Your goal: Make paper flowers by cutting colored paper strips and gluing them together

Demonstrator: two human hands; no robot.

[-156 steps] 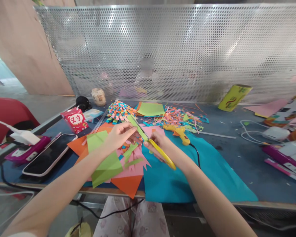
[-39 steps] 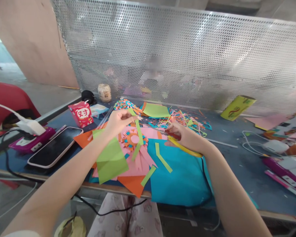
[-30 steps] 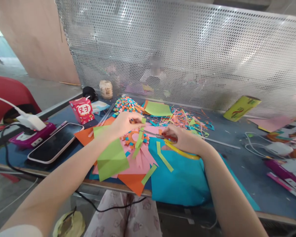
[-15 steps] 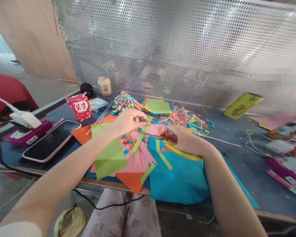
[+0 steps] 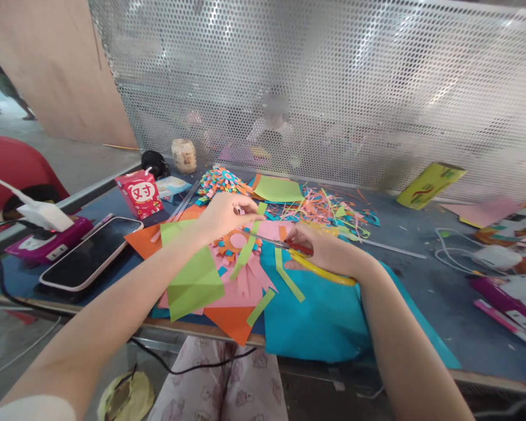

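Note:
My left hand (image 5: 222, 214) pinches the top of a narrow green paper strip (image 5: 248, 248) that hangs down over pink fringed paper (image 5: 245, 283). My right hand (image 5: 322, 250) grips yellow-handled scissors (image 5: 309, 263). Their blades (image 5: 258, 238) point left and meet the green strip. Two cut green strips (image 5: 288, 279) lie on the teal sheet (image 5: 328, 316). An orange and blue paper ring (image 5: 232, 241) lies under the held strip.
A folded green sheet (image 5: 190, 275) and orange paper (image 5: 230, 324) lie near the front edge. A phone (image 5: 90, 254), a red carton (image 5: 140, 193), a paper flower (image 5: 221, 178), scraps (image 5: 324, 207), a yellow box (image 5: 429, 184) and cables (image 5: 464, 254) surround them. A perforated metal screen (image 5: 333, 88) stands behind.
Earlier I held one wider green piece up against the scissors; two cut strips have since dropped onto the teal sheet. My hands have lowered and the blades now meet a narrow strip.

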